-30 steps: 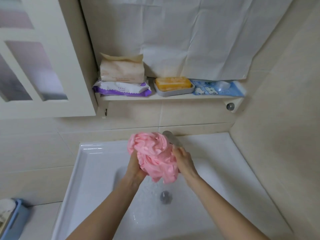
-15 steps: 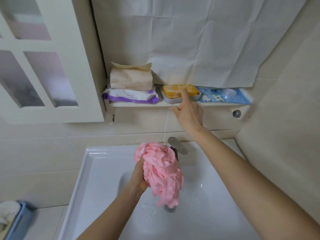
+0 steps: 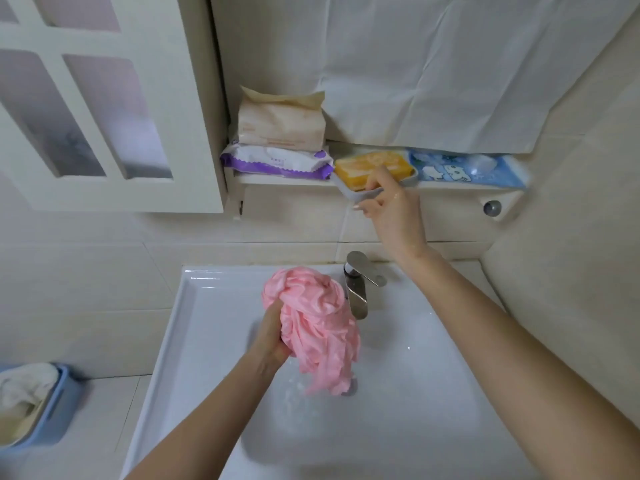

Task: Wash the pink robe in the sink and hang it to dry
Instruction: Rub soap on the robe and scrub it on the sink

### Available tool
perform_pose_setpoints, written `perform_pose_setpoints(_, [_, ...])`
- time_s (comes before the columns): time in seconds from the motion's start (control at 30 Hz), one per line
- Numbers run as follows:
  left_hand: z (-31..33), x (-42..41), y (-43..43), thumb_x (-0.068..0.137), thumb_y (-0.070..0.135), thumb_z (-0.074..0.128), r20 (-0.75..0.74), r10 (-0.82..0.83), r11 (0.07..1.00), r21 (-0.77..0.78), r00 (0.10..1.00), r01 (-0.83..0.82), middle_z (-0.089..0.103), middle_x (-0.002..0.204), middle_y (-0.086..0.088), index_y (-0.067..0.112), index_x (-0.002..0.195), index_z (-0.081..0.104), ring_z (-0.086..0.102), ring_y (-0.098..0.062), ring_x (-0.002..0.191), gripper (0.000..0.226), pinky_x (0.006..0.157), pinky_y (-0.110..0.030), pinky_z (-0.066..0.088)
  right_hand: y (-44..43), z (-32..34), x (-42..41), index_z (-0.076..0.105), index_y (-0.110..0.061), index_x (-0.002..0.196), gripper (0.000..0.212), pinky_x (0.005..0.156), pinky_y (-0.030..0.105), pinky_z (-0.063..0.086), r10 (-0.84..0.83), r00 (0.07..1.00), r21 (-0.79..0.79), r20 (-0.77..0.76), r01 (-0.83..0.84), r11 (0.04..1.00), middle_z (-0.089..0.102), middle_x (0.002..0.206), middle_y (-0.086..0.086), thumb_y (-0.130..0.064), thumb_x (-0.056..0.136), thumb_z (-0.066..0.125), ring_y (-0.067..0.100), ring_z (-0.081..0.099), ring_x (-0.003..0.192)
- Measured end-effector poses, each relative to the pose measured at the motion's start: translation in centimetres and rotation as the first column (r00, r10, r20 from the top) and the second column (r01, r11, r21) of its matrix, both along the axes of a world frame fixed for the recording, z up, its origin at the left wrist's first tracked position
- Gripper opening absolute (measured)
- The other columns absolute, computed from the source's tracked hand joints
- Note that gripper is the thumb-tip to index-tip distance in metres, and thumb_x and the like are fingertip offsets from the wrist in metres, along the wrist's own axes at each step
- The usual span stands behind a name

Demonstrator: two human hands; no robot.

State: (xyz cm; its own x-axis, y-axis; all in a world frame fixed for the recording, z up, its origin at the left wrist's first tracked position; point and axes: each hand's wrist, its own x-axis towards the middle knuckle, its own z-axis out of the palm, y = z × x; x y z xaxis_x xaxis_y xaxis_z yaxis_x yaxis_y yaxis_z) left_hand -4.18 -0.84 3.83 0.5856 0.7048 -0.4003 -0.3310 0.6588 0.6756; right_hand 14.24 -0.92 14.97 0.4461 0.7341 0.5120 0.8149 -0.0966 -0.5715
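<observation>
My left hand grips the bunched wet pink robe above the white sink; a tail of the robe hangs down over the drain. My right hand is raised to the wall shelf. Its fingers and thumb pinch the front edge of the grey soap dish, which holds an orange soap bar and juts out tilted over the shelf edge. The chrome tap stands just right of the robe.
On the shelf lie a beige pack on a purple-and-white pack, and a blue pack at the right. A white cabinet door hangs at the left. A blue basket with cloth sits at lower left.
My right hand let go of the robe, rose to the shelf and took hold of the soap dish, drawing it outward. My left hand keeps the robe over the sink.
</observation>
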Motion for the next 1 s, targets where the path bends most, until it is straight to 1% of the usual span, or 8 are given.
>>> perform_pose_setpoints(0.13, [-1.6,-0.8,0.7,0.102,0.011,0.024,0.024,0.05,0.999,-0.016,0.998,-0.049,0.045,0.033,0.002,0.013,0.033,0.054,0.046,-0.007,0.03,0.076,0.035,-0.009,0.036,-3.1,-1.9,-3.3,0.052,-0.012,0.083,0.014,0.058,0.044,0.051,0.087,0.996,0.054,-0.034,-0.085,0.995,0.063,0.068,0.01,-0.005,0.08,0.063,0.03,0.062,0.067])
perform_pose_setpoints(0.23, [-4.1,-1.9,1.7,0.1,0.013,0.032,0.011,0.152,0.984,-0.095,0.988,-0.151,0.051,0.045,-0.002,0.013,0.049,0.059,0.053,-0.013,0.042,0.058,0.045,-0.015,0.044,-4.5,-3.3,-5.5,0.053,-0.011,0.082,0.008,0.056,0.043,0.05,0.142,0.989,0.027,-0.027,-0.142,0.99,0.066,0.064,0.005,-0.009,0.078,0.06,0.032,0.063,0.063])
perform_pose_setpoints(0.33, [-6.1,-2.9,2.2,0.098,0.016,0.036,-0.06,0.186,0.971,-0.139,0.981,-0.193,0.04,0.043,0.0,0.014,0.054,0.049,0.043,-0.011,0.041,0.046,0.046,-0.015,0.037,-4.6,-5.3,-7.4,0.056,-0.008,0.081,0.016,0.046,0.033,0.05,0.169,0.972,0.04,0.161,-0.178,0.983,0.066,0.059,0.004,-0.001,0.073,0.068,0.027,0.064,0.054])
perform_pose_setpoints(0.43, [-7.2,-4.8,2.2,0.093,0.014,0.04,-0.064,0.214,0.967,-0.127,0.975,-0.221,0.039,0.046,-0.002,0.012,0.062,0.046,0.041,-0.014,0.046,0.031,0.046,-0.017,0.037,-3.4,-9.0,-8.4,0.049,-0.018,0.092,0.032,0.048,0.035,0.052,0.167,0.961,-0.118,0.219,-0.143,0.983,0.065,0.058,0.009,0.003,0.075,0.066,0.029,0.064,0.052])
perform_pose_setpoints(0.5, [-7.8,-6.5,2.1,0.087,0.013,0.044,-0.083,0.245,0.959,-0.123,0.966,-0.254,0.04,0.041,-0.001,0.012,0.053,0.05,0.043,-0.013,0.04,0.034,0.043,-0.015,0.037,-2.1,-12.0,-8.7,0.052,-0.014,0.092,0.03,0.044,0.029,0.045,0.184,0.96,-0.2,0.21,-0.142,0.969,0.061,0.055,0.011,0.005,0.074,0.066,0.032,0.061,0.049])
perform_pose_setpoints(0.7, [-9.3,-10.8,2.4,0.099,0.016,0.026,-0.124,0.201,0.96,-0.174,0.972,-0.221,0.04,0.032,0.002,0.012,0.034,0.051,0.042,-0.011,0.027,0.07,0.035,-0.01,0.037,3.2,-20.7,-9.8,0.052,-0.006,0.109,0.021,0.069,0.041,0.052,0.084,0.991,-0.476,-0.103,-0.123,0.871,0.068,0.089,0.02,-0.001,0.089,0.052,0.036,0.066,0.086])
perform_pose_setpoints(0.87, [-12.5,-14.0,3.6,0.078,0.027,0.07,-0.211,0.299,0.915,-0.214,0.931,-0.342,0.035,0.036,0.002,0.017,0.047,0.05,0.036,-0.012,0.036,0.038,0.044,-0.017,0.036,6.2,-26.8,-10.0,0.048,-0.011,0.126,0.034,0.08,0.039,0.05,-0.018,0.984,-0.578,-0.176,-0.089,0.811,0.065,0.103,0.017,-0.007,0.092,0.046,0.035,0.061,0.096])
perform_pose_setpoints(1.0, [-12.4,-14.4,3.6,0.098,0.02,0.031,-0.172,0.291,0.918,-0.228,0.941,-0.326,0.034,0.031,0.005,0.018,0.038,0.048,0.037,-0.009,0.029,0.062,0.037,-0.01,0.035,6.3,-29.3,-10.2,0.046,-0.012,0.123,0.032,0.069,0.039,0.046,-0.026,0.988,-0.653,-0.153,-0.082,0.753,0.062,0.098,0.02,-0.01,0.091,0.049,0.039,0.06,0.088])
